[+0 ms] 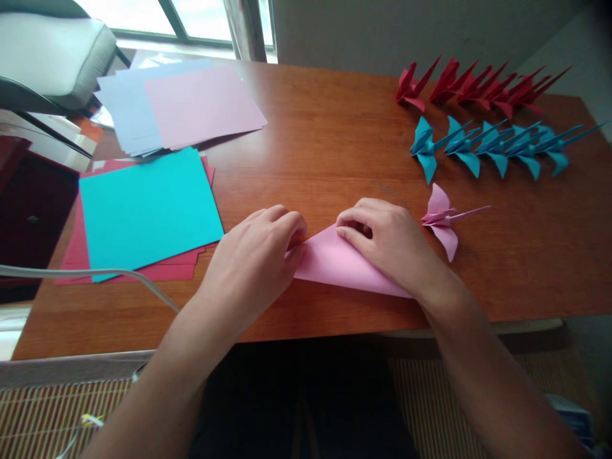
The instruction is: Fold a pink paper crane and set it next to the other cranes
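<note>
A pink sheet of paper point(339, 261), folded into a triangle, lies near the front edge of the wooden table with its long side toward me. My left hand point(268, 245) pinches its left corner between thumb and curled fingers. At the top of the fold, my right hand point(382, 236) grips the paper with thumb and forefinger, its palm covering part of the right side. Just right of that hand stands a finished pink paper crane point(442, 220). The far right corner of the folded sheet is partly hidden under my right wrist.
Rows of red paper cranes point(449, 86) and blue paper cranes point(463, 143) stand at the back right. On the left lie a turquoise sheet point(148, 210) over red paper point(71, 255), and a pale paper stack point(205, 105) behind. A grey cable point(119, 273) crosses the left edge.
</note>
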Demonstrator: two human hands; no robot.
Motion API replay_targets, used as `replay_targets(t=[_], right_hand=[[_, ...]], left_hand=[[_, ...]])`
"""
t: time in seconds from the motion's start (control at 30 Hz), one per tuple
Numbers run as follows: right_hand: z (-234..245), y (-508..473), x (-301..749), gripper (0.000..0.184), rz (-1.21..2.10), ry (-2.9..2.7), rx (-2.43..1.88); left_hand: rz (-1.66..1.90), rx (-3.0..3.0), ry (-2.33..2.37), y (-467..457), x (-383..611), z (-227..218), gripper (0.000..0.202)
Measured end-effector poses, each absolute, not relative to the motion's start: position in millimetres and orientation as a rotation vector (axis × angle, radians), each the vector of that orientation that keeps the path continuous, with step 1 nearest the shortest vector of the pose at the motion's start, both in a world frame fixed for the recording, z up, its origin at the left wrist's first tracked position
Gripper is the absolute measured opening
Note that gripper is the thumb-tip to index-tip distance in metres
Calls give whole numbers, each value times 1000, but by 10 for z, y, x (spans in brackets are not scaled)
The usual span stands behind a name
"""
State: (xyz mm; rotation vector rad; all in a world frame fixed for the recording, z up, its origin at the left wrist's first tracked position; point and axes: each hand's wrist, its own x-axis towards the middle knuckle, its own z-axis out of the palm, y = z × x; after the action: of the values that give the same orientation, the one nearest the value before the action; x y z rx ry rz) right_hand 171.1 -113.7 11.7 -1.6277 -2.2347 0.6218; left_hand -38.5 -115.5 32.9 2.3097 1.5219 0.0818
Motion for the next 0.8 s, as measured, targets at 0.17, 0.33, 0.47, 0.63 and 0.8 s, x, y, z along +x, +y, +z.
replay_targets(t=[0.17, 0.33, 0.47, 0.63, 0.8], right_hand=[[123, -1132, 1708, 11, 617, -2245, -1629], [97, -1123, 1718, 11, 609, -2246, -1634], [79, -1114, 1727, 12, 620, -2245, -1627], [74, -1117, 1724, 13, 607, -2233, -1618], [82, -1135, 1712, 11, 601, -2223, -1628]], left_hand=[[143, 2460, 1324, -1168, -327, 298, 27], [87, 2543, 1203, -1298, -206, 311, 27], [131, 2651, 1196, -1582, -103, 271, 35], [158, 2695, 1282, -1860, -52, 141, 61], [146, 2703, 1302, -1922, -45, 47, 75]])
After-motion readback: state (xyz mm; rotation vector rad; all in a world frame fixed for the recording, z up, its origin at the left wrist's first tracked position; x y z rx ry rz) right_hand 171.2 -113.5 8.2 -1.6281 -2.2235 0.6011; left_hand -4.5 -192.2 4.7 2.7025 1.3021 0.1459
